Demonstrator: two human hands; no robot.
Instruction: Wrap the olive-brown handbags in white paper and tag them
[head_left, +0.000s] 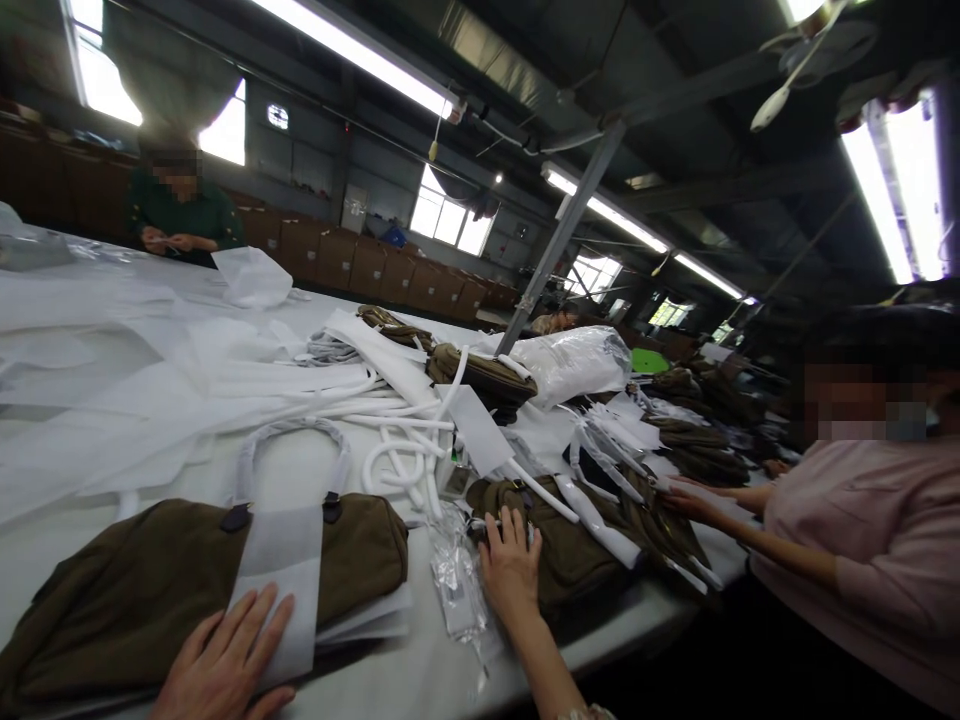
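My left hand (229, 650) lies flat, fingers stretched, on a white foam sheet (281, 570) draped over a brown handbag (157, 560). The bag's handle (291, 430) is wrapped in white and stands up behind it. My right hand (511, 570) reaches forward with its fingers apart, resting on the left end of a second brown bag (570, 550). A clear plastic packet (457, 585) lies between the two bags, just left of my right wrist. White sheets stick out from under the left bag.
White foam tubes (405, 465) and a white card (474, 430) lie behind the bags. Thin white sheets (82, 400) cover the table's left side. A co-worker in a pink top (870, 530) handles bags at right; another person (184, 215) sits across the table. A metal post (562, 235) rises behind.
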